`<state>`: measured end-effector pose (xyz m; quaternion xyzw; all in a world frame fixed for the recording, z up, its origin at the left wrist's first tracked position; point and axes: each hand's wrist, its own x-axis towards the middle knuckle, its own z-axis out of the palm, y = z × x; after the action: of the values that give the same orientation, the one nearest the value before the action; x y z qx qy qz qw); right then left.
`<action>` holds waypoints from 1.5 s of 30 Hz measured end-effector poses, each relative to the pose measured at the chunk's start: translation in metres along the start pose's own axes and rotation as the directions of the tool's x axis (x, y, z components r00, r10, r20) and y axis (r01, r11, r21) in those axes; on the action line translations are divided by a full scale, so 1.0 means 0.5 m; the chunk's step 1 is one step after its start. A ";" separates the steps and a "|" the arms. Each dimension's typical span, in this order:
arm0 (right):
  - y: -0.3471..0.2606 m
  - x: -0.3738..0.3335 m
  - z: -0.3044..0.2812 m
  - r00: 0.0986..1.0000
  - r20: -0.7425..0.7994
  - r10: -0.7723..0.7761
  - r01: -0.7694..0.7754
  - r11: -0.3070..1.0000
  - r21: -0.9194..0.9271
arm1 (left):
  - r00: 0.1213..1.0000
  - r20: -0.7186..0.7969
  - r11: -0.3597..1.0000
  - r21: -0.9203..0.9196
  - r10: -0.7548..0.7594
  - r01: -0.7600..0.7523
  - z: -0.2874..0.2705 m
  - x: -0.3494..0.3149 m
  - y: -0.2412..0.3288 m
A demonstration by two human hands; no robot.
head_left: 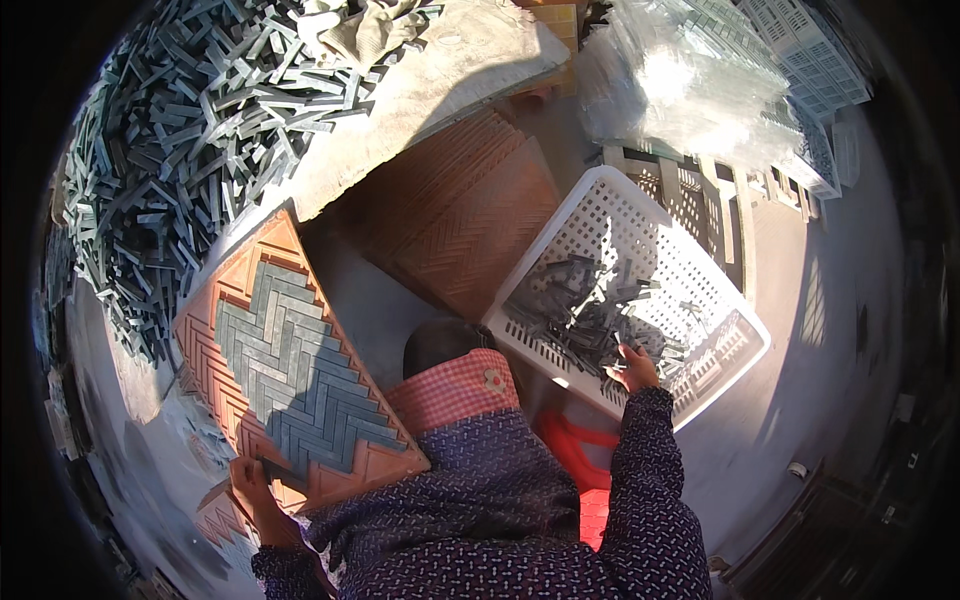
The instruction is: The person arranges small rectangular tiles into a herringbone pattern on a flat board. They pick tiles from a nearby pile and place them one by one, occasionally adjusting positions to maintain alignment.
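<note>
An orange-brown herringbone mould tray lies tilted at my left, with grey strip tiles filling the middle of its slots. My left hand is closed at the tray's near left corner, and a dark strip tile sticks out from its fingers over the tray. On my right stands a white perforated plastic basket with a loose heap of dark strip tiles in it. My right hand reaches over the basket's near side, its fingers pinched on a thin strip tile among the heap.
A large pile of grey strip tiles covers the board at the far left, with pale gloves on it. Stacked orange-brown mould trays stand beyond my knees. Plastic-wrapped goods and a wooden pallet are behind the basket; a red stool is beside me.
</note>
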<state>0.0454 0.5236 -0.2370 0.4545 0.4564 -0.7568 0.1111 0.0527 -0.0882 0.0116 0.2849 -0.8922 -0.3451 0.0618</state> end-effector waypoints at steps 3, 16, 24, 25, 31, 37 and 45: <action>-0.011 0.012 -0.032 0.952 0.104 -0.289 0.306 0.925 -0.225 | 0.989 0.030 0.990 -0.001 0.144 -0.144 -0.016 0.033 -0.138; -0.253 -0.391 0.649 0.655 0.755 -0.034 0.371 0.885 -0.282 | 0.961 -0.185 0.964 -0.129 0.207 -0.233 -0.032 -0.011 -0.081; -0.106 -0.471 0.962 0.226 0.968 -0.113 0.973 -0.028 -0.231 | 0.966 -0.255 0.942 -0.309 0.048 -0.128 -0.082 -0.042 -0.108; -0.078 -0.472 0.985 0.107 0.983 -0.149 0.962 -0.235 -0.140 | 0.966 -0.256 0.947 -0.299 0.041 -0.119 -0.088 -0.046 -0.118; -0.078 -0.479 0.982 0.072 0.981 -0.182 0.981 -0.164 -0.103 | 0.951 -0.283 0.958 -0.218 0.122 -0.188 -0.086 -0.043 -0.127; -0.208 -0.308 0.789 0.441 0.757 -0.482 0.879 0.064 -0.472 | 0.975 -0.218 0.954 -0.299 -0.038 -0.030 -0.032 -0.026 -0.155; 0.190 0.059 0.407 0.533 0.836 -0.132 0.801 -0.240 -0.549 | 0.962 0.237 0.916 -0.338 -0.139 0.215 -0.028 0.042 -0.202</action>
<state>-0.0354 0.3167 -0.2817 -0.1960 0.9246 -0.2802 0.1678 0.0866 -0.1684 -0.0456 0.3110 -0.7857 -0.5346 -0.0122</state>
